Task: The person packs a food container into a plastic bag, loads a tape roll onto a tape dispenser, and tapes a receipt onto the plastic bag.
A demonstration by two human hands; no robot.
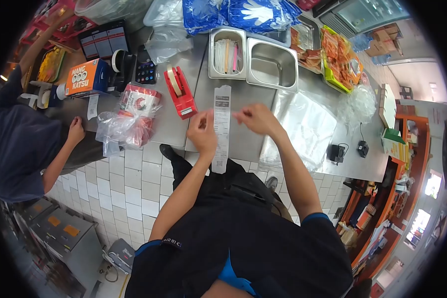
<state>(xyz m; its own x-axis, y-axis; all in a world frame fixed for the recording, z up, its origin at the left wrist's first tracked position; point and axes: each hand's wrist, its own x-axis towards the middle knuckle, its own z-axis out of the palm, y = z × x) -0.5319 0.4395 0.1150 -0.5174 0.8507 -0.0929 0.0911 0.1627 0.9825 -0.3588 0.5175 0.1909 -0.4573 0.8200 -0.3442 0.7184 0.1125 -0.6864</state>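
A long printed paper receipt lies lengthwise before me, its lower end reaching past the table edge. My left hand is at its left border, the fingers curled together; whatever they pinch is hidden. On the other side, my right hand has its thumb and fingertips pressed together and slightly blurred, pointing at the receipt from a short distance. Anything between those fingertips is too small to make out. Just above my left hand stands a red tape dispenser carrying a roll of tape.
Two metal containers stand behind the receipt, one holding straws. Clear plastic bags lie at right. A bagged red-and-white box, a phone-like device and an orange-blue box are at left. A co-worker's hand rests near the table edge.
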